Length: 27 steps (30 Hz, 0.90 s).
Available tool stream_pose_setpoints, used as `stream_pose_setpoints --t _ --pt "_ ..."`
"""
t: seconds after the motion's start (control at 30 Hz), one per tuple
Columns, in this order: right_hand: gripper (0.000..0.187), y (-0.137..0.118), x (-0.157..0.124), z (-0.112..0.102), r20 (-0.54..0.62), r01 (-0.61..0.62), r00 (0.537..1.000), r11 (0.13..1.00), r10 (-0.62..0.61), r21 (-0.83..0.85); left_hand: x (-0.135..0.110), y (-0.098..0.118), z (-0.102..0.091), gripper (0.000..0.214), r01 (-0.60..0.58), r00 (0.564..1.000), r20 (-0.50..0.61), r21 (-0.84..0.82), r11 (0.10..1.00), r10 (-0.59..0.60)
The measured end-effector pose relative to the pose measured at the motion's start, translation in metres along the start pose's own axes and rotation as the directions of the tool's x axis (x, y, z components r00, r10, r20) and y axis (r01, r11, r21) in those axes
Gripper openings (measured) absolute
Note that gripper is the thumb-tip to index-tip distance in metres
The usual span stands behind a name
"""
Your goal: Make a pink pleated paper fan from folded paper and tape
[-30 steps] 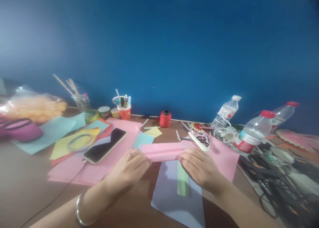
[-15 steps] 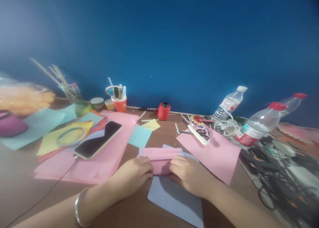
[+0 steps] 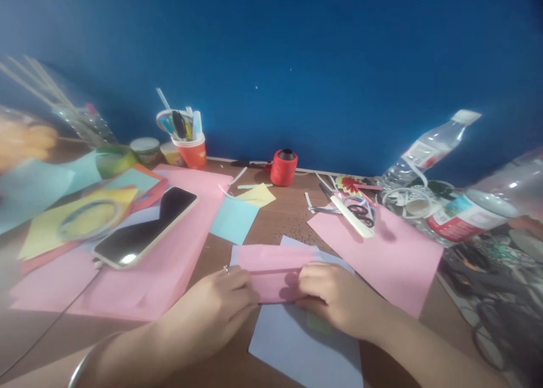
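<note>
A folded sheet of pink paper (image 3: 274, 283) lies in front of me with creases running across it. My left hand (image 3: 224, 300) has its fingers closed on the paper's left end; a ring and a bracelet show on that arm. At the right end my right hand (image 3: 328, 294) pinches the same sheet, its fingertips curled and partly hidden. Beneath the pink paper is pale lavender paper (image 3: 301, 348), reaching toward me and showing a little behind it.
To the left, a phone (image 3: 146, 227) on a cable rests on pink sheets (image 3: 203, 193). Scissors (image 3: 360, 214) and a white-handled knife (image 3: 350, 215) lie on pink paper at right. Behind stand a red thread spool (image 3: 284, 168), a pen cup (image 3: 190, 150) and a water bottle (image 3: 436, 145).
The view has drawn closer and tilted, so surrounding objects appear larger and farther outward. Both hands keep hold of the pink paper, with slightly more of it showing between them.
</note>
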State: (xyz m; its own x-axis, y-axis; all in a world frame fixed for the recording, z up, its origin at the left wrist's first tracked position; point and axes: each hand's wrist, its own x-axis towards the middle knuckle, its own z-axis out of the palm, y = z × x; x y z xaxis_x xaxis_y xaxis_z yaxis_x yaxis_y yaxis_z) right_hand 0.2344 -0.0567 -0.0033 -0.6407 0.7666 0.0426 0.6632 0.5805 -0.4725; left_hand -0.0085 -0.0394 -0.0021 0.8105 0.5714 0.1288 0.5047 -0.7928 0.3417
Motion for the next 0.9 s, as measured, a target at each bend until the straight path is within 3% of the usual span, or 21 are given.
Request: stream_pose_setpoints --t 0.2,0.43,0.67,0.9 --pt "0.021 0.007 -0.002 0.0 0.039 0.049 0.998 0.998 -0.051 0.04 -0.002 -0.004 0.003 0.023 -0.132 0.99 -0.041 -0.012 0.991 0.132" --pt "0.016 0.007 -0.003 -0.007 0.078 -0.008 0.997 0.999 0.005 0.049 -0.001 -0.007 0.002 0.019 -0.09 0.995 0.035 -0.047 0.995 0.091" --pt "0.028 0.008 -0.004 -0.007 0.063 -0.071 0.996 0.993 0.065 0.097 -0.007 -0.01 0.006 0.023 -0.043 0.999 -0.018 -0.043 0.998 0.042" --pt "0.021 0.007 -0.003 -0.007 -0.06 -0.156 0.984 0.974 0.168 0.163 -0.011 -0.01 0.012 0.033 0.017 1.0 -0.021 -0.058 0.998 -0.018"
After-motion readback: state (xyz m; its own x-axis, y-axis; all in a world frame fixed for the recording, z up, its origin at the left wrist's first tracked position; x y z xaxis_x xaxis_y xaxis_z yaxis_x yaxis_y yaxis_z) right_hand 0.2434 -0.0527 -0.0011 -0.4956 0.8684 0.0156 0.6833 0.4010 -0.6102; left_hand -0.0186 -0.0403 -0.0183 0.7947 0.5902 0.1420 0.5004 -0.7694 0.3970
